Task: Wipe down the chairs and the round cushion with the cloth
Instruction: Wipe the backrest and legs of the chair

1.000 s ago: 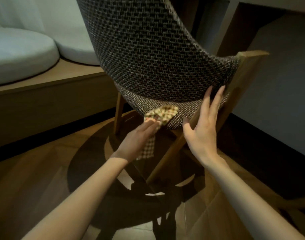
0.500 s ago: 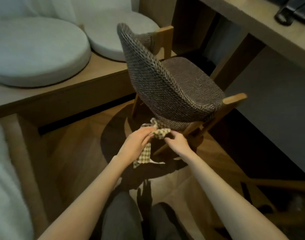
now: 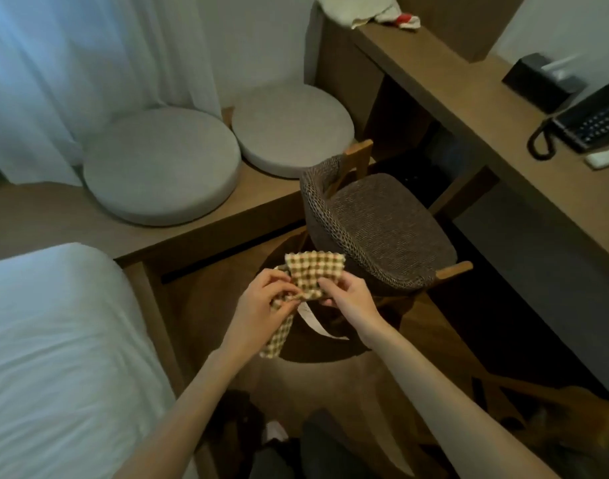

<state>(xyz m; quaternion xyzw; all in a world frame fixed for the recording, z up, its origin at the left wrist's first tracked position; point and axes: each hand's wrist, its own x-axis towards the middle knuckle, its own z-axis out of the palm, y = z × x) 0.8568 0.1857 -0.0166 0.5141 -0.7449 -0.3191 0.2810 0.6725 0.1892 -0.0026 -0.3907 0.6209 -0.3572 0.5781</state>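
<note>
Cloth (image 3: 315, 271) between left hand (image 3: 261, 304), right hand (image 3: 351, 299)

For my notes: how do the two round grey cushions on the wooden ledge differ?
The left round grey cushion lies nearer the camera, by the white curtain; the right round grey cushion lies farther back, beside the wooden desk. The left is fully in view; the right's edge is partly hidden by the woven brown chair. Both are flat, round, grey, lying side by side.

**Room Tally**

Two round cushions (image 3: 159, 167) (image 3: 292, 127), one woven chair (image 3: 382, 229), one checked cloth (image 3: 313, 274) and two hands (image 3: 261, 302) (image 3: 348, 299). There is also one bed (image 3: 54, 340), one desk (image 3: 468, 81), one telephone (image 3: 589, 122) and one tissue box (image 3: 541, 81).
</note>
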